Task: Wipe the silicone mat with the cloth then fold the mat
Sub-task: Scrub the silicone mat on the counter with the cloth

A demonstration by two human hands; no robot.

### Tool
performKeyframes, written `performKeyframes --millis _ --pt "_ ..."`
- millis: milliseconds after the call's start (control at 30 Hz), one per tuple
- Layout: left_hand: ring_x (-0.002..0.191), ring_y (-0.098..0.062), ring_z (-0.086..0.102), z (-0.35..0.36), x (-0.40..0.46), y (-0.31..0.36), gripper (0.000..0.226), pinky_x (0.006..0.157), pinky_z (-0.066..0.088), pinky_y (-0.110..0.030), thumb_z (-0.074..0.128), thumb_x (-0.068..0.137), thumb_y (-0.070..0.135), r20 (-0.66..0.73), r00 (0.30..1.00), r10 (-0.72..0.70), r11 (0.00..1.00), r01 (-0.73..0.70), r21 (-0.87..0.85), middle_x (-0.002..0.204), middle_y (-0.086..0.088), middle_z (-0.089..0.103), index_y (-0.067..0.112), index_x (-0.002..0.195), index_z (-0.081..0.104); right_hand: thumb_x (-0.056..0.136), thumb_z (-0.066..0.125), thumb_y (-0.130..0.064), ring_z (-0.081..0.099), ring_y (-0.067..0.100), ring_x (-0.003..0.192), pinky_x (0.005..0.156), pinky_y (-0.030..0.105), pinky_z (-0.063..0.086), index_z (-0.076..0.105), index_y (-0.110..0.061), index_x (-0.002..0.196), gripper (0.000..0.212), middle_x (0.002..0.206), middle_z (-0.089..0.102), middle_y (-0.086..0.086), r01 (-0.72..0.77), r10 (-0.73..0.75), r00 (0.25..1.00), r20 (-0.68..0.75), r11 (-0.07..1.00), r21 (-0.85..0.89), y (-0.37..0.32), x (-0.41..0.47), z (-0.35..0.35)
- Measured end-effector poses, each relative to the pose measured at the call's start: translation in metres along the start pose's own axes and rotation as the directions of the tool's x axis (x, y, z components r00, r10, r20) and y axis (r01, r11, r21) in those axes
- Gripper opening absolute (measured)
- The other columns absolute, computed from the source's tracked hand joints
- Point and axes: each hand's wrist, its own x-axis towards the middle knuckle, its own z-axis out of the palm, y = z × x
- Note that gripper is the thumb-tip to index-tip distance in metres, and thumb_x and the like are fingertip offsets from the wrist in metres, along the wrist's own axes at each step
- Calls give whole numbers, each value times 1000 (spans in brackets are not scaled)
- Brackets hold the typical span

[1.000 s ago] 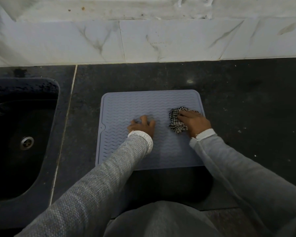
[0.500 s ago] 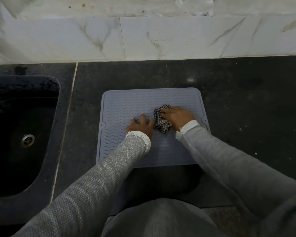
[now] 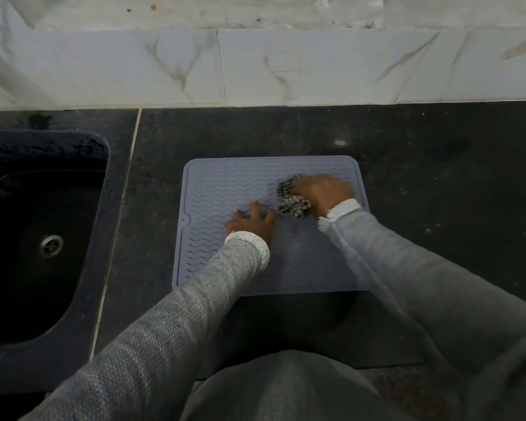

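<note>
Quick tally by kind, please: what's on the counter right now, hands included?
Silicone mat, grey, flat: 1
Checked cloth, bunched: 1
Hands: 2, left hand pressed flat on the mat, right hand gripping the cloth
Sink set into the counter, with drain: 1
Total: 5

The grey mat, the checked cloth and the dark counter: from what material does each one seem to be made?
The grey rectangular mat looks like soft matte silicone or rubber: moulded wavy ridges, a raised rim, rounded corners. The black-and-white checked cloth, bunched in the right hand, looks like woven fabric, since it crumples. The dark speckled counter looks like polished stone, perhaps granite: it shows a small glint.
</note>
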Motion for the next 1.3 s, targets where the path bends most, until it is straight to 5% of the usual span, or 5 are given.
performKeyframes --millis 167,400,600,900,1300 --pt "141 -43 13 3 1 -4 67 104 36 -55 58 91 27 15 1000 7 999 -7 -31 158 -8 -1 26 147 21 95 44 -24 28 24 140 113 44 30 37 -29 140 45 155 26 -6 207 -187 973 133 966 -158 10 -3 15" --pt "141 -45 13 0 1 -2 71 105 35 -56 59 91 27 27 1000 6 1000 -6 -19 158 -10 -4 26 148 17 91 47 -32 55 32 113 93 44 49 58 -19 118 32 126 60 7 -22 32 998 55 986 -167 33 -9 -3" --pt "140 -43 17 2 1 -3 57 102 37 -54 55 93 24 -5 1000 0 999 0 -48 158 -7 2 25 143 27 94 47 -24 38 28 132 106 41 36 46 -23 135 41 150 38 -4 270 -260 961 90 954 -127 -14 7 14" --pt "140 -44 15 3 0 -4 68 104 35 -55 56 92 26 2 1000 13 999 -13 -42 158 -10 -2 25 148 17 88 53 -31 58 32 105 88 42 51 60 -15 109 28 113 64 12 4 15 995 103 983 -181 26 -6 -6" --pt "141 -45 10 5 3 -5 72 104 34 -55 57 92 26 12 1000 18 998 -18 -55 159 -9 -6 25 149 14 90 55 -25 48 28 117 94 40 47 54 -27 125 35 136 54 -3 161 -144 985 100 969 -189 28 -8 13"
